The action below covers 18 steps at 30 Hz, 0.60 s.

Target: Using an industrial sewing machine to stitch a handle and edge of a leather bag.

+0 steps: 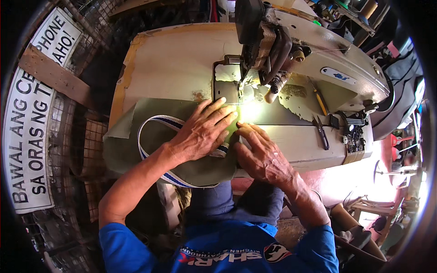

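Observation:
My left hand [205, 132] lies with fingers apart on the olive-green fabric [123, 127], its fingertips just below the needle plate [226, 86] of a sewing machine [314, 50]. A white strap with a dark blue stripe [140, 137] loops over the fabric and passes under that hand. My right hand [261, 152] has curled fingers pinching the fabric's right edge, close under the lit needle and presser foot [241, 88]. Whatever is between those fingertips besides fabric is hidden.
A yellow-handled tool [321, 100] and dark thread snips [321, 132] lie on the machine table [173, 54], near a metal fitting [357, 134] at its right. Signboards [27, 145] and wire mesh stand at the left. Grey material [405, 86] and wooden clutter fill the right side.

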### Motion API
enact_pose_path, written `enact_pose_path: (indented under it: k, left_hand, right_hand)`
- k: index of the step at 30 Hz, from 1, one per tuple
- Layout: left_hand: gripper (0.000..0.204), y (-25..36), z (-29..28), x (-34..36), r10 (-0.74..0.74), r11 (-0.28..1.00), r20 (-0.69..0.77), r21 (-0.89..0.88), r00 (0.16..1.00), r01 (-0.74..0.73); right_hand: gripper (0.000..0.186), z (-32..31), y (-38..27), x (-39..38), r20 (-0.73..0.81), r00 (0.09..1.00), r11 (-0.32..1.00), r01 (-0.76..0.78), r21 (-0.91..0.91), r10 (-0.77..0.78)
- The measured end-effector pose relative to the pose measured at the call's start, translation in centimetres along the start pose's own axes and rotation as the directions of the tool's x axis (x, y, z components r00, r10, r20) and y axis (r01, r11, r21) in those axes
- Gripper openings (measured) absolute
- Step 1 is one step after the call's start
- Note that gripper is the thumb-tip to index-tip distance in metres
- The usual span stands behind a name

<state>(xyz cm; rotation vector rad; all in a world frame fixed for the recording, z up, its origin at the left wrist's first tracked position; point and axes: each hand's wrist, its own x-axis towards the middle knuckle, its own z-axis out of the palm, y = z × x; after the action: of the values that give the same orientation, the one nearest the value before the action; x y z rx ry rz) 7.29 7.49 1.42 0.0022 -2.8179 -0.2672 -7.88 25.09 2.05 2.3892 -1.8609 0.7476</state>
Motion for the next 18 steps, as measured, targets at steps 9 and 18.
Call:
enact_pose_path:
  k: [9,18]
  left_hand:
    - [0.062,-6.2,0.2,9.8,-0.299,0.490,-0.038,-0.864,0.953,0.119]
    - [0.059,-7.3,0.4,9.5,-0.021,0.687,0.034,-0.725,0.999,0.039]
  right_hand:
    - [0.034,-0.1,1.4,0.5,-0.016,0.999,0.999,0.042,0.021,-0.042]
    - [0.033,0.1,1.6,0.3,-0.027,1.000,0.998,0.018,0.063,-0.016]
